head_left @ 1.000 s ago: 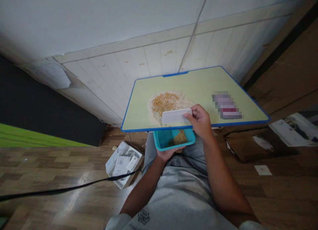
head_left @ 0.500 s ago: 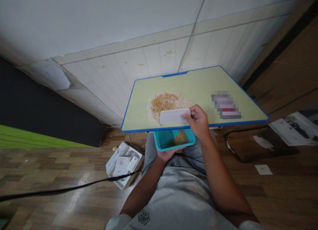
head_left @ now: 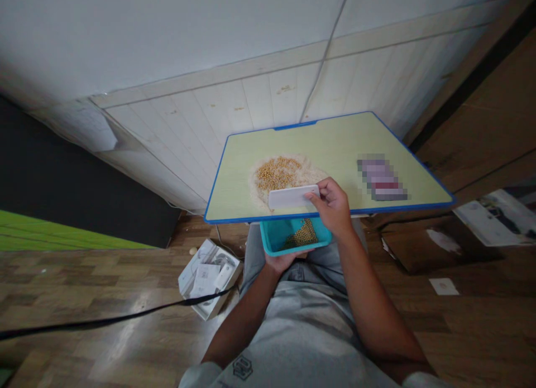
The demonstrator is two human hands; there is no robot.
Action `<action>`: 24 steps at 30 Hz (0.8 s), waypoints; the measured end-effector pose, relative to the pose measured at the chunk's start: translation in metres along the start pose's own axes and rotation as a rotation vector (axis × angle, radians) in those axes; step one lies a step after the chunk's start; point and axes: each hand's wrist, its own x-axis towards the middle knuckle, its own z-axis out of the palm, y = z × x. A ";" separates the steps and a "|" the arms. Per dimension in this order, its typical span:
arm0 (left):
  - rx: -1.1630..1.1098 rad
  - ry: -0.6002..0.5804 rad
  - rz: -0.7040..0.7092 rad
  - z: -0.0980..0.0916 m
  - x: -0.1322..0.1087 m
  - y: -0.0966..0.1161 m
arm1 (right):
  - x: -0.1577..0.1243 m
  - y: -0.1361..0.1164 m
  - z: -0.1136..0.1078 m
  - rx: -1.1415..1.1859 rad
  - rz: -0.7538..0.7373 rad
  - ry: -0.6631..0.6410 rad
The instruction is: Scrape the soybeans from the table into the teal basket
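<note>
My right hand (head_left: 335, 205) pinches the right end of a flat white plastic scraper (head_left: 293, 197), held over the front of the table. Just behind it lies a pile of yellow beans, like soybeans (head_left: 276, 173), ringed by and mixed with pale rice-like grains (head_left: 316, 175). Below the table's front edge, my left hand (head_left: 285, 262) grips a turquoise plastic tray (head_left: 272, 244) from underneath, over my lap. Several beans (head_left: 307, 231) are heaped in the tray's right part. Most of the left fingers are hidden under the tray.
The small table (head_left: 335, 139) has a pale green top and blue rim. A blurred-out flat object (head_left: 382, 178) lies on its right side. On the floor, an open white box (head_left: 209, 279) with cables stands left of my legs, a black strap (head_left: 125, 318) across it. Cardboard (head_left: 444, 243) lies right.
My right hand and the scraper have shifted very slightly left and tilted a little. The tray has moved a touch to the right; the bean pile looks the same.
</note>
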 end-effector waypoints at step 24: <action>-0.017 0.039 -0.019 0.000 0.000 0.004 | 0.000 0.002 -0.019 -0.057 -0.072 0.299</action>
